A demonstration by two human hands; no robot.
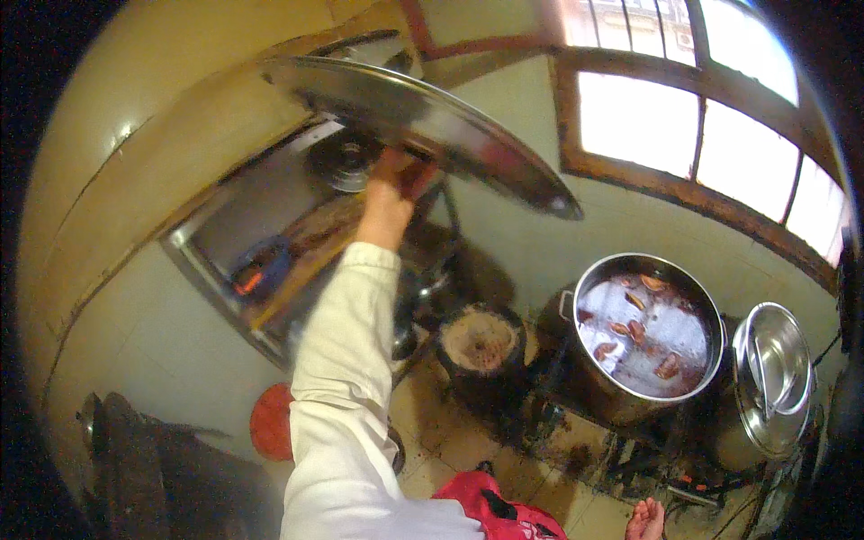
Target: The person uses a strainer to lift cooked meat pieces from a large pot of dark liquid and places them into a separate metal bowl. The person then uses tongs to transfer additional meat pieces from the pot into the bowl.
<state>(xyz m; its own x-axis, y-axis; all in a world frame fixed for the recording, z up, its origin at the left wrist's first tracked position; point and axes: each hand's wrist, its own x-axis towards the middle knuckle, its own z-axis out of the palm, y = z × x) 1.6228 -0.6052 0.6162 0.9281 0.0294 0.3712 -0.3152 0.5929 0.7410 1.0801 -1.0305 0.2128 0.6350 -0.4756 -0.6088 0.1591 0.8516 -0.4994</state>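
Note:
My left hand [398,182], at the end of a white sleeve, grips a large round metal lid [459,128]. The lid is raised and tilted, its rim sloping down to the right, near the wall. Low in the picture, my right hand [646,520] is partly cut off by the lower edge; its fingers are loosely curled, with nothing visible in them. Up and to the right of my left hand's sleeve stands an uncovered steel stockpot [607,398]. Reddish-brown pieces [636,331] float in its liquid, which reflects the window light.
Right of the stockpot, a shiny metal lid [776,432] and a metal bowl [776,358] sit atop another pot. A round burner-like vessel [479,337] stands left of it. A metal-edged counter [223,324], a red round object [270,422] and a barred window [638,125] surround the area.

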